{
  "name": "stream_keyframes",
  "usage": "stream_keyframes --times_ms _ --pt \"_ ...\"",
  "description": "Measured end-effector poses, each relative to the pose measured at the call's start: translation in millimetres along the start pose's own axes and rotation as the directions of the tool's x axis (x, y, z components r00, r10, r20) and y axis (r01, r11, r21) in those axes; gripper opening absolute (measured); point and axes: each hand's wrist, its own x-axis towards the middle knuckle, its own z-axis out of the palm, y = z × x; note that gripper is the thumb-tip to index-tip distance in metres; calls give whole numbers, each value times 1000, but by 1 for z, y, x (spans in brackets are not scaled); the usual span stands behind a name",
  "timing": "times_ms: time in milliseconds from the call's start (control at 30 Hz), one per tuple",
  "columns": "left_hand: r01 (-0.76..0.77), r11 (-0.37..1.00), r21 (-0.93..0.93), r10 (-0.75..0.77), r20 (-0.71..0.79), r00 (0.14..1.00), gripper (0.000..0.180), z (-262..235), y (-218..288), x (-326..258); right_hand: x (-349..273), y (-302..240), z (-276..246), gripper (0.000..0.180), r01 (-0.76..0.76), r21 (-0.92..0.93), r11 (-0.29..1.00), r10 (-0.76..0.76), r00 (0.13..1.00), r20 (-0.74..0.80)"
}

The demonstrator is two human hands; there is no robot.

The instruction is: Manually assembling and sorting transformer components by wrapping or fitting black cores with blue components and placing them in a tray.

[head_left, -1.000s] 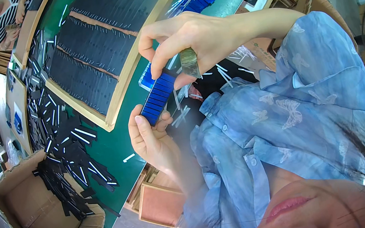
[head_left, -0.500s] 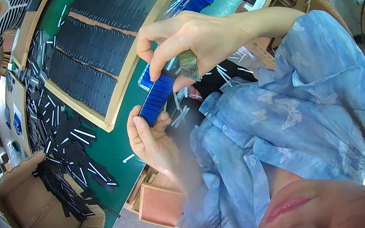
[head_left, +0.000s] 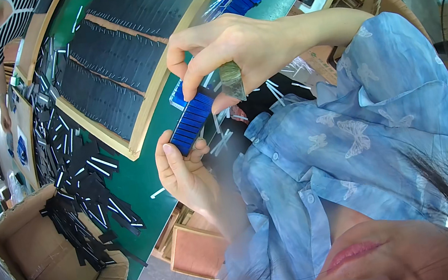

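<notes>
A narrow blue panel, marked with dark crosswise lines, is held tilted between my hands. My left hand is closed on its lower end, thumb on the near side. The fingers of my right hand pinch its upper end. A shiny greenish-brown piece, kind unclear, sits against my right hand between thumb and fingers. Just behind the panel lies another blue piece with a clear edge, partly hidden by my fingers. More blue pieces in clear wrap rest on the green table.
A wooden frame holds rows of dark strips. Left of it, many black strips with white edges are heaped, some hanging into an open cardboard box. White strips lie near my lap. Another person's arm shows at the far left.
My hands and the blue panel have hardly moved. At the far left, the other person's arm has shifted lower.
</notes>
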Motion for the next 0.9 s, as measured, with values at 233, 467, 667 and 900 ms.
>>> stream_keyframes --times_ms 233,467,667,900 --pt "-17 1000 -16 18 7 1000 32 -2 1 -1 -1 0 0 26 -8 14 1000 8 1000 10" --pt "-61 996 70 64 -34 997 30 6 5 -6 3 2 1 42 -259 93 961 259 966 3" --pt "-134 965 227 155 -80 985 25 26 10 -14 14 2 21 35 -225 -6 974 224 973 -49" --pt "-92 973 213 110 -74 991 27 24 6 -7 -6 30 13 31 -316 72 946 319 947 -43"
